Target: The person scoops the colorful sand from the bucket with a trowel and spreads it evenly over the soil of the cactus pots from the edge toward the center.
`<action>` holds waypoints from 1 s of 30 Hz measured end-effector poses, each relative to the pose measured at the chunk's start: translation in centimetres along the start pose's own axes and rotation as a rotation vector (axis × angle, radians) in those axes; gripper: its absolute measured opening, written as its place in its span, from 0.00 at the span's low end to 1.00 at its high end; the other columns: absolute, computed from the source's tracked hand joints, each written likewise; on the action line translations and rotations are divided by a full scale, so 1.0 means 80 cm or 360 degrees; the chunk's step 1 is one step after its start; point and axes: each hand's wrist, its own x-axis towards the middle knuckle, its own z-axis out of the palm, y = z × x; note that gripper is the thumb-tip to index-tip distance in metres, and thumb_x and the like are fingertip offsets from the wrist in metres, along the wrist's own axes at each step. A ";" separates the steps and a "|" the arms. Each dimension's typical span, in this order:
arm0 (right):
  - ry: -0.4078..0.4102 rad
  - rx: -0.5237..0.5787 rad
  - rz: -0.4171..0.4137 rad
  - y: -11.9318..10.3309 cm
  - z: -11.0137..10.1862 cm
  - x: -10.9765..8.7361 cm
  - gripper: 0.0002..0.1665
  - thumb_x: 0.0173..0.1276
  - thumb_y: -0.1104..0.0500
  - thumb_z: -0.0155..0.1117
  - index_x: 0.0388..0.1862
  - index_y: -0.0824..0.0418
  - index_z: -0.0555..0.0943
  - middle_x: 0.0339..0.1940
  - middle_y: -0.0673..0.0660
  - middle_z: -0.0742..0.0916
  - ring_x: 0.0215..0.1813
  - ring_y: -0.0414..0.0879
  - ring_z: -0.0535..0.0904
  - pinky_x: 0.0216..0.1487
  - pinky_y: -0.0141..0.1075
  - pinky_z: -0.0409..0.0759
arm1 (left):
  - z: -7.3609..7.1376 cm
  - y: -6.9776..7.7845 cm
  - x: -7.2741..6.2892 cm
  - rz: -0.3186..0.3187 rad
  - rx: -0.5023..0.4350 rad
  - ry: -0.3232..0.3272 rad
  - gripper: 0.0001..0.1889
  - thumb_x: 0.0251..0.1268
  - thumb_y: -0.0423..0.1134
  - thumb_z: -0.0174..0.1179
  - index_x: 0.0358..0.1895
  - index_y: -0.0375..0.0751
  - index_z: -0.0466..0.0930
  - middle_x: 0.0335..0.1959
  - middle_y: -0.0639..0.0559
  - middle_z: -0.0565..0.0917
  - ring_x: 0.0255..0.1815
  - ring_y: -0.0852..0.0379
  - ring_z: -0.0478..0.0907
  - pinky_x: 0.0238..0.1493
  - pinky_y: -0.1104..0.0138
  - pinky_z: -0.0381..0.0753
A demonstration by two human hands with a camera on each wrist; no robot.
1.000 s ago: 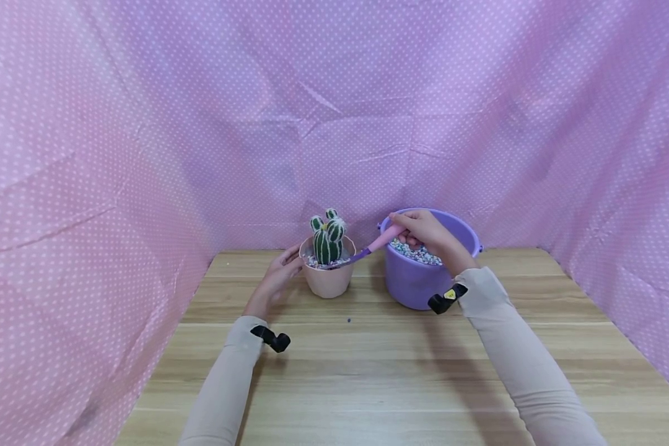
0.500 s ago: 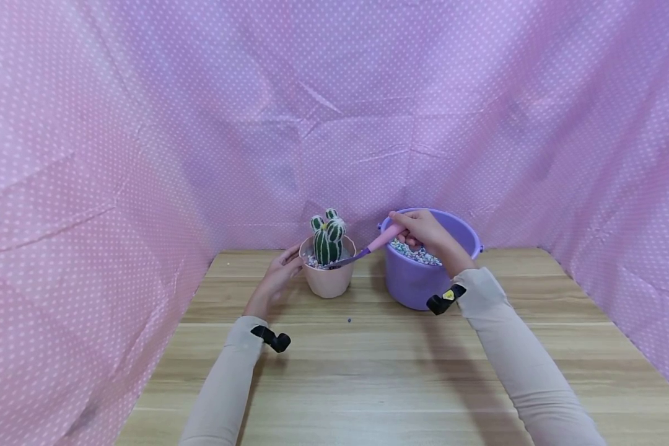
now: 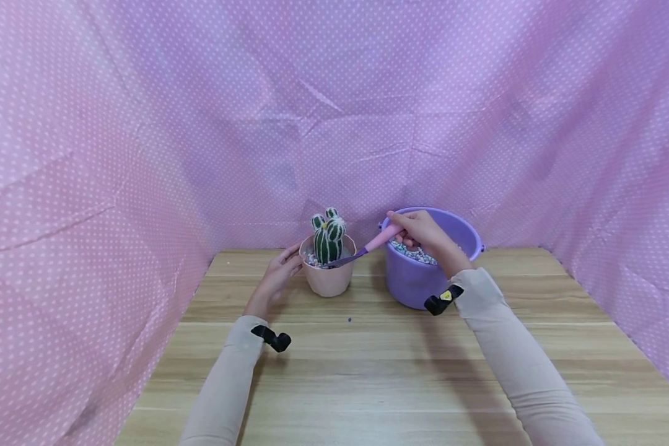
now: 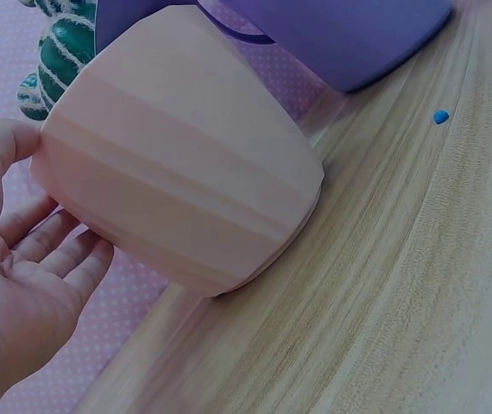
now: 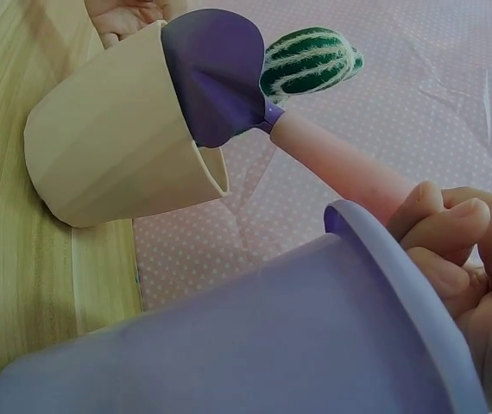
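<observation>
A pale peach flowerpot [image 3: 327, 282] stands on the table, holding a green-and-white striped cactus [image 3: 327, 244] and small coloured pebbles. My left hand [image 3: 281, 272] is at the pot's left side. In the left wrist view the thumb touches near its rim, and the loosely extended fingers [image 4: 56, 241] lie along the side. My right hand [image 3: 424, 232] grips the pink handle of a garden trowel [image 3: 383, 237] over the purple bucket [image 3: 415, 285]. The trowel's purple blade [image 5: 216, 73] reaches over the pot's rim beside the cactus, its back towards the right wrist camera.
Multicoloured pebbles [image 3: 409, 251] lie inside the bucket, right of the pot. One small blue pebble [image 4: 441, 116] rests on the wooden table [image 3: 368, 384] in front of the pot. Pink dotted cloth [image 3: 357, 136] hangs close behind and at both sides.
My right hand has shifted slightly left with the trowel, whose blade still lies over the pot's rim. The left hand has stayed at the flowerpot.
</observation>
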 end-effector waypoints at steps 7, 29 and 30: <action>-0.0009 -0.0001 0.0004 0.000 -0.002 0.001 0.30 0.79 0.44 0.57 0.25 0.64 0.83 0.11 0.48 0.76 0.12 0.36 0.63 0.15 0.26 0.60 | 0.000 -0.001 0.001 -0.0001 -0.0005 -0.0012 0.29 0.81 0.33 0.49 0.79 0.32 0.56 0.79 0.34 0.62 0.80 0.43 0.60 0.82 0.55 0.61; -0.0006 -0.0002 0.0011 -0.007 -0.009 -0.002 0.31 0.77 0.39 0.57 0.27 0.63 0.84 0.11 0.47 0.76 0.11 0.35 0.62 0.14 0.26 0.57 | -0.002 0.001 0.005 -0.0025 -0.0045 0.0045 0.28 0.80 0.33 0.50 0.78 0.32 0.58 0.79 0.35 0.63 0.79 0.42 0.61 0.81 0.55 0.63; -0.0005 -0.0007 0.0007 -0.007 -0.009 -0.002 0.31 0.78 0.39 0.57 0.27 0.63 0.84 0.11 0.47 0.76 0.11 0.35 0.62 0.14 0.26 0.58 | -0.002 0.001 0.006 -0.0027 -0.0046 0.0051 0.28 0.80 0.33 0.50 0.78 0.32 0.58 0.79 0.35 0.63 0.79 0.42 0.62 0.81 0.56 0.64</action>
